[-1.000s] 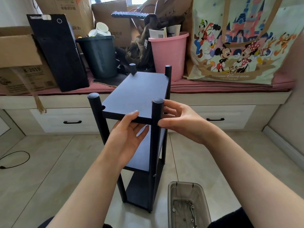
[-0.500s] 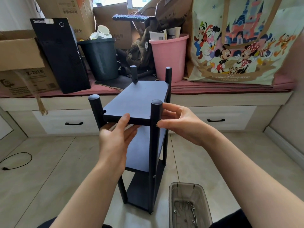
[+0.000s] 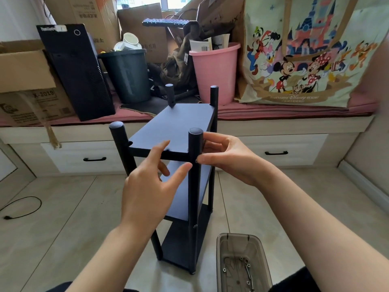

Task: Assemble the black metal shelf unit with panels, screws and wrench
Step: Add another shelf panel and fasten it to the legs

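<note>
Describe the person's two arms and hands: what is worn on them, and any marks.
Both forearms are bare up to the frame's edge: no sleeves show. The left hand and right hand wear no gloves, rings, watch or bracelet that can be seen. Nails look short and unpainted, though blur hides fine detail. No marks or tattoos show. Dark clothing shows at the bottom edge, under the arms.

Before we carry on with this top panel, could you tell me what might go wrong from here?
The right hand pinches something small at the near right post; if dropped, it could fall to the floor. The top panel may slip, since the left hand seems barely to touch it.
</note>
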`<state>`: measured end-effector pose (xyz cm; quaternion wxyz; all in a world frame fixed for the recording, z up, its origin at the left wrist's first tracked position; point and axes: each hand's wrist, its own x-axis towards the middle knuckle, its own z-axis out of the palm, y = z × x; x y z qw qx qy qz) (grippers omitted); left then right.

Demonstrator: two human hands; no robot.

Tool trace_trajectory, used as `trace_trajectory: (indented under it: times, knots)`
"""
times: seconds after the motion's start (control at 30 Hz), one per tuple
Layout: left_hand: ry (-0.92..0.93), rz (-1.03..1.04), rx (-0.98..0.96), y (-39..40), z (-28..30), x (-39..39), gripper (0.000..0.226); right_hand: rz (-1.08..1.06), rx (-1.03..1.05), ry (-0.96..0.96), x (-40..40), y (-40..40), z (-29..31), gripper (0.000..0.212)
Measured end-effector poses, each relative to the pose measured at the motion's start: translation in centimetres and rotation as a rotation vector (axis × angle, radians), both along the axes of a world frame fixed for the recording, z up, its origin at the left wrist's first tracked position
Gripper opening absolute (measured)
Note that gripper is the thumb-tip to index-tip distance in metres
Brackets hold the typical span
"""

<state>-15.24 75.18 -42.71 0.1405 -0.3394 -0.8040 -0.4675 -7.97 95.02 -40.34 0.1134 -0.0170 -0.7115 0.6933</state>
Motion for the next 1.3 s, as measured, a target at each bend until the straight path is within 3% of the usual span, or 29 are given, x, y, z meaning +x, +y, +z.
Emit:
trace_trajectory:
  times: [0.1,0.2,0.4,0.63,0.87,1.1,1.3]
  knots:
    - [-0.193,-0.118,-0.060,0.3,-0.1,-0.5,0.095,0.004,0.008,-0.008,-0.1,0.0,0.0,0.052]
    - [-0.287,-0.290,-0.048,1.4,0.0,-0.8,0.101,0.021,0.009,-0.008,-0.1,0.0,0.1,0.050]
    - [-0.291,-0.373,0.217,2.8,-0.9,-1.0,0.066,0.042,0.012,-0.012,-0.1,0.3,0.2,0.050]
    - [-0.224,-0.379,0.340,3.5,-1.2,-1.1,0.050,0.036,0.029,-0.030,-0.1,0.5,0.0,0.050]
    - [-0.224,-0.362,0.367,3.5,-1.2,-1.1,0.044,0.040,0.018,-0.054,0.1,0.6,0.0,0.038]
    - [-0.218,-0.352,0.374,3.7,-1.1,-0.9,0.041,-0.046,-0.049,-0.069,0.9,1.2,-0.1,0.057]
    - [-0.202,-0.352,0.381,3.8,-1.1,-0.9,0.041,-0.232,0.074,-0.226,2.7,2.6,-2.7,0.026]
